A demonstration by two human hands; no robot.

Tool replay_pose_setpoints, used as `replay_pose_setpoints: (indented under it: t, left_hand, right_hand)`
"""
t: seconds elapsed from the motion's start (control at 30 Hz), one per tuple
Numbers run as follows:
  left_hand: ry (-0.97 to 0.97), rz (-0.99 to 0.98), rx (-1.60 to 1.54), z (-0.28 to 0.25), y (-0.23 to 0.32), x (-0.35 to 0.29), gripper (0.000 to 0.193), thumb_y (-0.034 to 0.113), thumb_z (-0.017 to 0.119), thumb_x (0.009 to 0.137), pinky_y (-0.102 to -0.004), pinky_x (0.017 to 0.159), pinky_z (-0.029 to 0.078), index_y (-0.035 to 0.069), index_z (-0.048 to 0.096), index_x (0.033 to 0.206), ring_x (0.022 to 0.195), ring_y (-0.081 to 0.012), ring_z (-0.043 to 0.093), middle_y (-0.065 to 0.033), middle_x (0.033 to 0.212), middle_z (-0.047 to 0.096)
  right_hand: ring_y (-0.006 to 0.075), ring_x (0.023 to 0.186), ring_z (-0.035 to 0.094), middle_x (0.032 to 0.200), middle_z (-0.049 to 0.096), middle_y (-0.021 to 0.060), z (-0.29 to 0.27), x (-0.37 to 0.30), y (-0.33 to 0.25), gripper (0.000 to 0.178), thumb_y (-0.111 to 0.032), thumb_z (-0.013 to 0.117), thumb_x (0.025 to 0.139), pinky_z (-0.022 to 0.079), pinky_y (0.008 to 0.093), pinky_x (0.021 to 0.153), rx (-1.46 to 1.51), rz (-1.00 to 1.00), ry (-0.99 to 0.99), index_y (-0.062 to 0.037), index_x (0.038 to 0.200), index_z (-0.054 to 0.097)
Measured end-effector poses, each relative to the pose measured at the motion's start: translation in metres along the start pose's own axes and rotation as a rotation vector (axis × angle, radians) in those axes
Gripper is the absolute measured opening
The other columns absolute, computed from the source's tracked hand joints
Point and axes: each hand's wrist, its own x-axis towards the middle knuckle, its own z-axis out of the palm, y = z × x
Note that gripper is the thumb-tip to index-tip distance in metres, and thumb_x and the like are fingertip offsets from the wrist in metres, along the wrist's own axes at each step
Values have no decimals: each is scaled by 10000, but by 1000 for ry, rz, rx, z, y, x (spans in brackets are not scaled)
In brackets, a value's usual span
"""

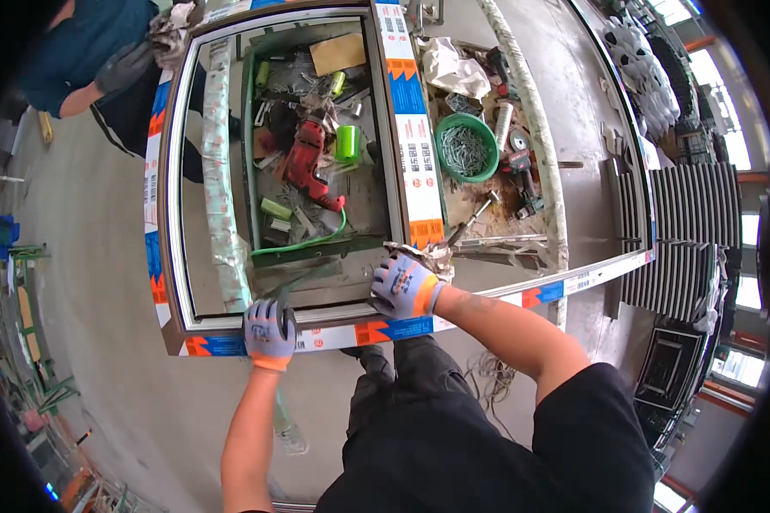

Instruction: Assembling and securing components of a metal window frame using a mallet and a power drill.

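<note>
A large dark-brown window frame (334, 315), wrapped in white, blue and orange printed tape, lies in front of me. My left hand (269, 332), in a grey glove with an orange cuff, is closed over its near rail close to the left corner. Further right, my right hand (405, 286), gloved alike, is closed at the joint of the near rail and the middle bar (415, 158). A crumpled, stained rag (437, 258) sticks out past its fingers, which partly hide it. A film-wrapped support beam (220, 162) runs beneath the frame, beyond my left hand.
Below the frame, a green-edged tray (250, 154) holds a red power drill (306, 167) and green cylinders. Right of it are a green bowl of screws (466, 147), a hammer (475, 218) and another drill (516, 162). A co-worker (103, 60) stands far left. Stacked profiles (676, 205) stand right.
</note>
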Motion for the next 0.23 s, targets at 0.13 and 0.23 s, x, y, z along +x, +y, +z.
replay_pose_setpoints:
  t: [0.13,0.23]
  left_hand:
    - [-92,-44,-17,-7,4,6,385,170,646,745,-505,972,397,36,571,1098,1065,-360,524,-166,1092,575]
    - [-253,-97,-38,-6,-3,7,361,208,646,764,-490,945,404,73,603,1096,1050,-345,533,-135,1076,595]
  right_hand:
    - [289,827,577,793,572,102,-37,41,76,316,-421,615,774,462,429,761,-79,14,106,-105,747,613]
    - [292,922,558,878,590,122,-71,100,155,329,-432,608,782,447,452,844,-108,107,75,-103,758,618]
